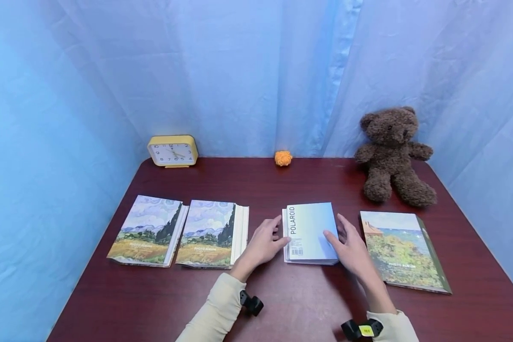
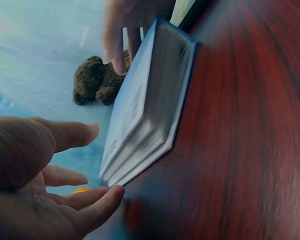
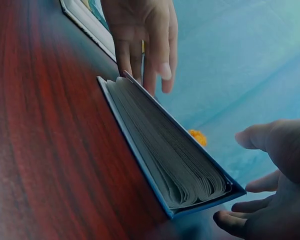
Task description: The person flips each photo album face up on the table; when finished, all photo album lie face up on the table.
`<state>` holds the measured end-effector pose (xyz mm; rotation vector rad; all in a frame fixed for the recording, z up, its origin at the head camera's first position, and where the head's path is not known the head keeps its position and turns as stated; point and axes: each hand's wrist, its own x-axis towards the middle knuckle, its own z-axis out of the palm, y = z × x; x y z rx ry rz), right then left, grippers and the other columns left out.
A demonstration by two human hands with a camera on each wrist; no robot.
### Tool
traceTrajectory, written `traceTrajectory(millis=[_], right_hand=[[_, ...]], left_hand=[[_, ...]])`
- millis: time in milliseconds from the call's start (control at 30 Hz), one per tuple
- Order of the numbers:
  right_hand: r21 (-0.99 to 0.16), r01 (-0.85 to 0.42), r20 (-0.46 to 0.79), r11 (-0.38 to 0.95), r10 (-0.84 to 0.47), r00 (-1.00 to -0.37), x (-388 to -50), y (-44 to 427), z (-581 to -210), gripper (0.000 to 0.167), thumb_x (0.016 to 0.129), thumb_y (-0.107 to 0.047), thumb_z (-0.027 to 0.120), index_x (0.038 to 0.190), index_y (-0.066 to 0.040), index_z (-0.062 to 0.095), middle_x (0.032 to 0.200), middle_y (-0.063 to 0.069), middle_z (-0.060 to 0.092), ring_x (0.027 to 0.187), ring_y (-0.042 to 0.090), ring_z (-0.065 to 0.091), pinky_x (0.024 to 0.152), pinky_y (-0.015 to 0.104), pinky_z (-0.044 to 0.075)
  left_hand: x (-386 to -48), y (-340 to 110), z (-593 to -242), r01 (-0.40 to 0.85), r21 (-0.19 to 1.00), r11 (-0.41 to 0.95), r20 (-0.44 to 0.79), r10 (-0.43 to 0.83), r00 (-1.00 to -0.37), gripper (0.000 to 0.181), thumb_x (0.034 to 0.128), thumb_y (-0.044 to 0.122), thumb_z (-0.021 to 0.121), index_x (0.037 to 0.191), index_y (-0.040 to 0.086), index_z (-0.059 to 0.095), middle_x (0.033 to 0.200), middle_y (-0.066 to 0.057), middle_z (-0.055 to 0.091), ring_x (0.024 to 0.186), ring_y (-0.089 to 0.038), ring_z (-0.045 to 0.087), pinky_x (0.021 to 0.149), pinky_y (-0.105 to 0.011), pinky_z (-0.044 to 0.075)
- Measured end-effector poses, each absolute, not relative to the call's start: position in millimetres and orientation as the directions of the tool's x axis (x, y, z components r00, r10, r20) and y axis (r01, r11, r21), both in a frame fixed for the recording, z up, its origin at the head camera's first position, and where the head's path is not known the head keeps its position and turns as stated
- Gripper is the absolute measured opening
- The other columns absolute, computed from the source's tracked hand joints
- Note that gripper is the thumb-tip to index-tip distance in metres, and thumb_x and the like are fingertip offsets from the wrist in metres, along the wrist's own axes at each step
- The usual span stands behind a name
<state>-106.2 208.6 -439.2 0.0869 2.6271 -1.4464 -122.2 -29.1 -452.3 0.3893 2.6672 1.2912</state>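
Observation:
A pale blue-and-white photo album [image 1: 312, 232] marked POLAROID lies on the table between both hands, its back face up. My left hand [image 1: 265, 242] is beside its left edge, fingers loosely bent and thumb apart. In the left wrist view, a fingertip of that hand is at the album's [image 2: 132, 120] lower corner; contact is unclear. My right hand [image 1: 350, 247] is at the right edge, thumb spread from the fingers. The right wrist view shows the right hand [image 3: 275, 175] around the spine side, fingertips close to the album's [image 3: 165, 140] corner; whether they touch it cannot be told.
Two landscape-covered photo albums [image 1: 147, 230] [image 1: 209, 232] lie to the left, and another photo album [image 1: 402, 247] to the right. Along the back are a yellow clock [image 1: 173, 151], an orange ball-like thing [image 1: 283, 158] and a brown teddy bear [image 1: 391, 152]. Curtains [image 1: 239, 76] border the table.

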Motion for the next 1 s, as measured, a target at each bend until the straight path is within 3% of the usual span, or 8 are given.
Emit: traceTrajectory(millis=[233, 433, 667, 1000], right_hand=[[-0.852, 0.125, -0.178, 0.509, -0.055, -0.983, -106, 210, -449, 0.076, 0.097, -0.044, 0.05, 0.154, -0.007, 0.014, 0.151, 0.027, 0.031, 0.138, 0.039, 0.035, 0.106, 0.05, 0.038], [-0.883, 0.103, -0.152, 0.459, -0.072, -0.986, -105, 212, -454, 0.062, 0.102, -0.031, 0.044, 0.154, -0.012, 0.017, 0.155, 0.021, 0.025, 0.141, 0.035, 0.03, 0.11, 0.047, 0.033], [-0.903, 0.15, -0.177, 0.402, -0.03, -0.984, -102, 216, -457, 0.053, 0.103, -0.019, 0.04, 0.153, -0.021, 0.025, 0.156, 0.017, 0.024, 0.145, 0.03, 0.02, 0.115, 0.049, 0.024], [-0.927, 0.183, -0.2, 0.327, -0.018, -0.98, -98, 211, -451, 0.051, 0.102, -0.023, 0.044, 0.15, -0.031, 0.03, 0.155, 0.007, 0.031, 0.14, 0.025, 0.033, 0.112, 0.044, 0.031]], left_hand=[[-124, -17, -456, 0.15, 0.758, 0.634, -0.059, 0.296, -0.953, 0.066, 0.0909, 0.022, 0.064, 0.147, 0.002, 0.036, 0.137, -0.017, 0.046, 0.118, -0.026, 0.056, 0.099, -0.033, 0.046], [-123, -12, -455, 0.167, 0.737, 0.655, -0.05, 0.299, -0.953, 0.063, 0.0909, 0.019, 0.062, 0.146, 0.0, 0.037, 0.142, -0.017, 0.043, 0.123, -0.027, 0.048, 0.105, -0.037, 0.04], [-122, -11, -457, 0.152, 0.763, 0.629, -0.06, 0.303, -0.951, 0.059, 0.0919, 0.016, 0.061, 0.144, 0.0, 0.04, 0.143, -0.017, 0.042, 0.118, -0.025, 0.055, 0.1, -0.033, 0.046], [-124, -12, -460, 0.138, 0.783, 0.607, -0.071, 0.307, -0.949, 0.06, 0.0909, 0.02, 0.064, 0.142, -0.002, 0.041, 0.141, -0.016, 0.045, 0.121, -0.026, 0.054, 0.102, -0.035, 0.044]])
